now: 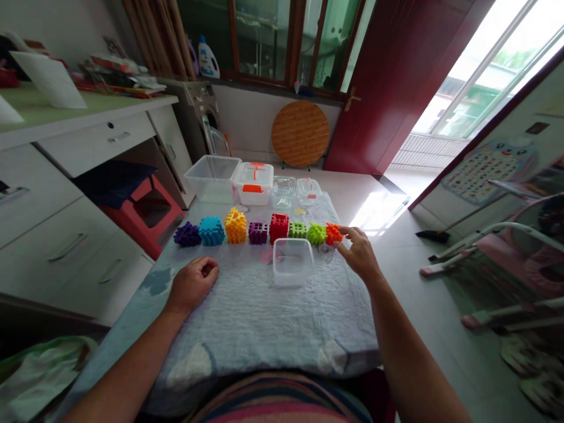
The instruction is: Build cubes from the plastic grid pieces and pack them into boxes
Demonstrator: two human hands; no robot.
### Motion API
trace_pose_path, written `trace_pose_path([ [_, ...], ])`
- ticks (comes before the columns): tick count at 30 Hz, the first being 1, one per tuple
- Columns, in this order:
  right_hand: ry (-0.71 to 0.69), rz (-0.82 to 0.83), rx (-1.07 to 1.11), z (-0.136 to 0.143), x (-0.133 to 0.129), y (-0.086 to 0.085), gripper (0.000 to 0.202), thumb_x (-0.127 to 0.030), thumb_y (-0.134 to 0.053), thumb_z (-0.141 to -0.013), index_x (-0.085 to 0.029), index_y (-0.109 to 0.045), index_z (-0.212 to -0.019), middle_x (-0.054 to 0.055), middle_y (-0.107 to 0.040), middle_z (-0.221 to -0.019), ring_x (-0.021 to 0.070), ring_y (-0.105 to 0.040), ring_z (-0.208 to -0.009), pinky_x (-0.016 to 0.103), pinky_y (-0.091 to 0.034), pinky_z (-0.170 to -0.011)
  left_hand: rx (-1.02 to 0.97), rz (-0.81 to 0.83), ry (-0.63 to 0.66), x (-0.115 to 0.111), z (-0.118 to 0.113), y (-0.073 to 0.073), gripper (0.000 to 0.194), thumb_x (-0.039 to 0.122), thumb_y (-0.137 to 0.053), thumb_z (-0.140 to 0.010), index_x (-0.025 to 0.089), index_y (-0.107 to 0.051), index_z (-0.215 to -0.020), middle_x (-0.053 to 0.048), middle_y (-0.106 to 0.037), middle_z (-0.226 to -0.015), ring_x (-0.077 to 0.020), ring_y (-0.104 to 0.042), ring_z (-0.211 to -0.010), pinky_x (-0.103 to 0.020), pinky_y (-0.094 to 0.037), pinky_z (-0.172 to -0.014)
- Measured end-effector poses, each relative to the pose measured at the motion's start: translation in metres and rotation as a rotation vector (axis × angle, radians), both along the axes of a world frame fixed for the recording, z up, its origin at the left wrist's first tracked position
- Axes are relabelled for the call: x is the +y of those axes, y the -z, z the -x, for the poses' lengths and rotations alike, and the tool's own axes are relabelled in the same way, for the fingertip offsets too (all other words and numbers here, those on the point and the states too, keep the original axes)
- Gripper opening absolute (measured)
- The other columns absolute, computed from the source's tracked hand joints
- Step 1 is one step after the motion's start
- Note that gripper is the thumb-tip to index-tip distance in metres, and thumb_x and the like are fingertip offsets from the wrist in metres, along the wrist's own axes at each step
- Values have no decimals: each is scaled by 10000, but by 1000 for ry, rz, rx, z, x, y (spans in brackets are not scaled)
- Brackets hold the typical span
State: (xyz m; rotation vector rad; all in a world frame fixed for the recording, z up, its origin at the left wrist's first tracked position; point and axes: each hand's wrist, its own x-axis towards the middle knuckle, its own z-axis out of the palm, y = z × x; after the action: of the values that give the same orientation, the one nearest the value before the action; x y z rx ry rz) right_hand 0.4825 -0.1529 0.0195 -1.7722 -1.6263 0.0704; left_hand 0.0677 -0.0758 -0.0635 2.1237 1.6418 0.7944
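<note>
A row of several toy blocks runs across the cloth-covered table: dark purple (187, 234), blue (212, 231), yellow (235, 226), purple (258, 232), red (279, 228), green (298, 230), lime (316, 234) and orange (333, 234). My right hand (358, 251) has its thumb and fingers around the right side of the orange block, at the row's right end. Below the purple block, my left hand (194, 284) rests on the cloth, loosely curled with nothing in it. An open clear container (293, 273) sits in front of the red and green blocks.
Behind the row stand a large clear bin (213, 189), a clear box with orange latches (254, 192), and two smaller clear containers (284, 190) (308, 190). A red stool (154, 220) is left of the table (247, 329); a pink chair (520, 249) is at right.
</note>
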Motion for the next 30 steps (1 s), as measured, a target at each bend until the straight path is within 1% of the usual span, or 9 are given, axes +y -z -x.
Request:
trace_pose_path([
  [2, 40, 157, -39, -25, 16, 8, 519, -320, -681, -731, -166, -574, -1215, 146, -607, -1197, 310, -558, -1101, 474, -435, -974, 3, 2, -2, 0, 0, 0, 238, 411, -495, -779, 207, -617, -768, -24, -635, -748, -183, -595, -684, -277, -438, -660],
  [5, 46, 327, -120, -45, 37, 15, 791, -333, -718, -674, -129, -429, -1381, 188, -488, -1391, 351, -439, -1286, 485, -367, -1061, 10, 1, -6, 0, -1, -1, 239, 413, -491, -779, 210, -615, -762, -23, -635, -738, -183, -592, -675, -275, -434, -647],
  [8, 14, 426, -192, -50, 55, 14, 891, -333, -712, -667, -133, -331, -1447, 186, -417, -1466, 347, -369, -1353, 468, -339, -1088, 14, -1, -1, 0, 0, -2, 237, 413, -490, -782, 213, -615, -762, -22, -641, -741, -184, -596, -680, -274, -439, -654],
  [11, -28, 517, -276, -48, 69, 12, 910, -333, -716, -662, -173, -307, -1459, 161, -438, -1459, 340, -381, -1345, 453, -361, -1064, 15, -2, 5, 0, 0, -1, 229, 411, -494, -786, 216, -614, -764, -21, -647, -751, -184, -601, -689, -273, -444, -665],
  [14, -37, 613, -391, -45, 81, 10, 902, -333, -738, -644, -207, -336, -1441, 141, -485, -1421, 349, -426, -1300, 442, -386, -1022, 14, 1, 1, 0, 0, 0, 224, 409, -497, -785, 219, -614, -767, -20, -650, -754, -183, -601, -688, -272, -446, -662],
  [16, -38, 644, -445, -44, 86, 9, 846, -333, -742, -643, -217, -389, -1403, 136, -508, -1393, 352, -454, -1263, 440, -397, -994, 14, -2, 0, 1, 0, 1, 222, 407, -496, -786, 219, -614, -769, -20, -649, -753, -183, -600, -690, -272, -447, -662],
  [21, -30, 676, -504, -40, 90, 12, 572, -332, -743, -641, -185, -563, -1163, 136, -610, -1189, 341, -543, -1105, 420, -427, -897, 20, -4, 5, 1, 1, 1, 223, 404, -489, -793, 217, -609, -771, -22, -643, -752, -181, -596, -697, -273, -447, -669],
  [25, -29, 673, -525, -40, 87, 13, 454, -332, -734, -652, -176, -591, -1053, 123, -621, -1108, 295, -574, -1022, 350, -435, -823, 23, -6, 10, 0, 0, -1, 222, 400, -484, -798, 217, -605, -763, -23, -642, -750, -179, -593, -695, -273, -445, -666],
  [30, -35, 649, -532, -42, 83, 9, 448, -349, -731, -655, -163, -606, -1043, 132, -605, -1115, 283, -571, -998, 330, -434, -792, 25, -14, 13, -1, -1, -4, 217, 397, -485, -797, 218, -603, -761, -24, -652, -751, -182, -599, -695, -273, -449, -658],
])
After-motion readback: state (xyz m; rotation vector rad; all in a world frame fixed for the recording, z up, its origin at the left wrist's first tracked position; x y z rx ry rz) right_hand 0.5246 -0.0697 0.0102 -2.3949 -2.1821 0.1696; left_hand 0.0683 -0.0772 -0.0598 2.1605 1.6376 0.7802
